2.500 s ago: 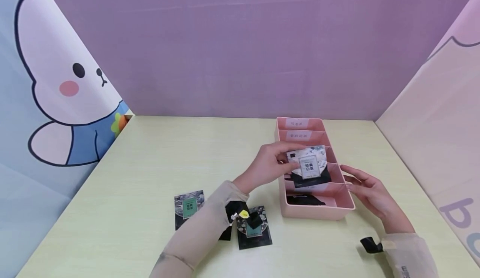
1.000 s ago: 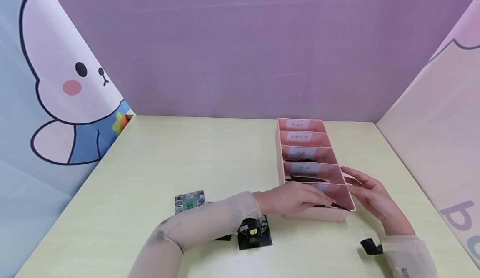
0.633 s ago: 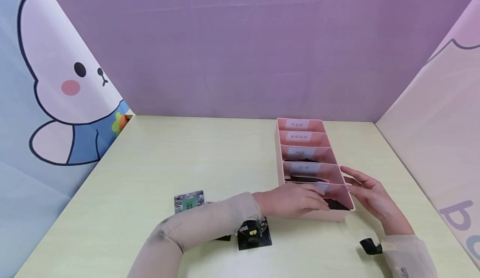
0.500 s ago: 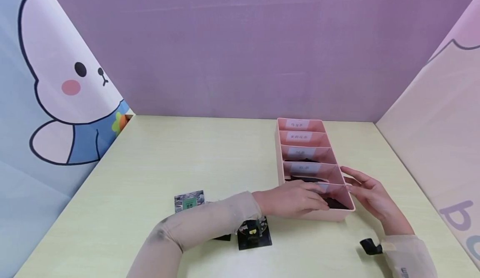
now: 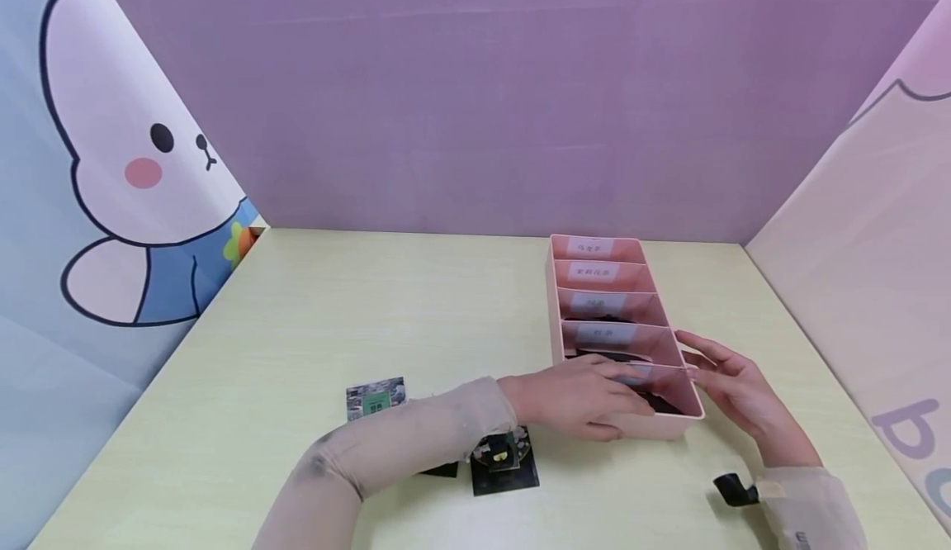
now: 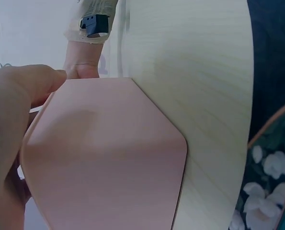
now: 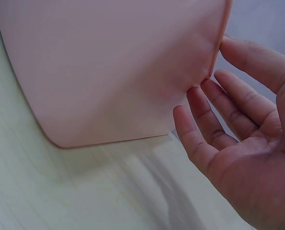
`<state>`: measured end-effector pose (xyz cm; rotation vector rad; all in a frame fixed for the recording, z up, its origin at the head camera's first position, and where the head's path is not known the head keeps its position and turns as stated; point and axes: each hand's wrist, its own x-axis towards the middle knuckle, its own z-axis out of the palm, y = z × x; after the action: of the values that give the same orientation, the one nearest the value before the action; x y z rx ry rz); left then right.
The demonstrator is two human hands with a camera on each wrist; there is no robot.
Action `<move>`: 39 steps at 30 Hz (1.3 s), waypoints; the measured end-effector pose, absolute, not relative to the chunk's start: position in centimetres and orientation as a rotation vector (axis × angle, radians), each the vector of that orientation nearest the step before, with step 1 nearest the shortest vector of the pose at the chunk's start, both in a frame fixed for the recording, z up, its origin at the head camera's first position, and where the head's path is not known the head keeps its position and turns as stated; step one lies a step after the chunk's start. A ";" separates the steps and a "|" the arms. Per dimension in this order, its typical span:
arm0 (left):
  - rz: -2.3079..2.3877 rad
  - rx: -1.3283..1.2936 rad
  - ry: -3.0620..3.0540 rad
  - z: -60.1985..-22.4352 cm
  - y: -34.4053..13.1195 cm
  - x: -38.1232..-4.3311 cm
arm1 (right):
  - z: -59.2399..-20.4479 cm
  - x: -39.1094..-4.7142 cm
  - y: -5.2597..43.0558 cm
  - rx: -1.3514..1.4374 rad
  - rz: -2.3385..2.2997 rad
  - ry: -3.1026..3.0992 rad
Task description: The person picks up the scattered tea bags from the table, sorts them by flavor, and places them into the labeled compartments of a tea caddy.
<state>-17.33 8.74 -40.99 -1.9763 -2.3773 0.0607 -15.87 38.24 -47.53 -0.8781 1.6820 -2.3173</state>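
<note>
Loosely spread, my left hand's (image 5: 575, 397) fingers dip into the nearest compartment of the pink box (image 5: 657, 427), thumb apart, outside its near wall; whether hidden fingertips touch the dark packet (image 5: 663, 405) there, I cannot tell. At three o'clock, my right hand (image 5: 735, 386) rests spread fingertips on the box's side. The box stretches toward twelve. On the table (image 5: 267, 352), a green-labelled packet (image 5: 376, 399) lies at nine, a floral packet (image 5: 507, 482) at seven.

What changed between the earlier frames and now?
The left hand moved down and nearer, to the closest compartment of the long pink plastic box, apparently letting go of the flat white and black sachet it held; a black flat packet shows there. Unchanged: the right hand at the box's side, the dark green-labelled sachets on the pale table.
</note>
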 end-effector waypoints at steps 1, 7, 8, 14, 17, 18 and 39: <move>0.074 -1.973 -2.377 -41.0 8.7 -17.3 | -47.5 -15.9 38.2 -0.876 -2.318 1.680; 0.155 -1.960 -2.346 -41.0 8.6 -17.2 | -47.6 -15.8 38.3 -0.870 -2.321 1.681; 0.160 -1.960 -2.341 -40.9 8.6 -17.2 | -47.5 -15.8 38.3 -0.871 -2.321 1.682; 0.147 -1.951 -2.303 -40.4 7.4 -17.3 | -47.5 -15.9 38.2 -0.882 -2.327 1.654; 0.140 -1.927 -2.297 -40.1 6.5 -17.8 | -47.5 -15.9 38.1 -0.886 -2.332 1.642; 0.138 -1.918 -2.308 -40.0 6.1 -18.0 | -47.5 -15.9 38.1 -0.886 -2.334 1.638; -0.124 -1.705 -2.597 -41.4 0.2 -17.3 | -47.3 -15.7 38.1 -0.854 -2.336 1.648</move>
<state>-17.35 0.19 -41.40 -1.7047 -2.5972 -0.1239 -15.71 38.08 -47.28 -0.8541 1.6483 -2.3357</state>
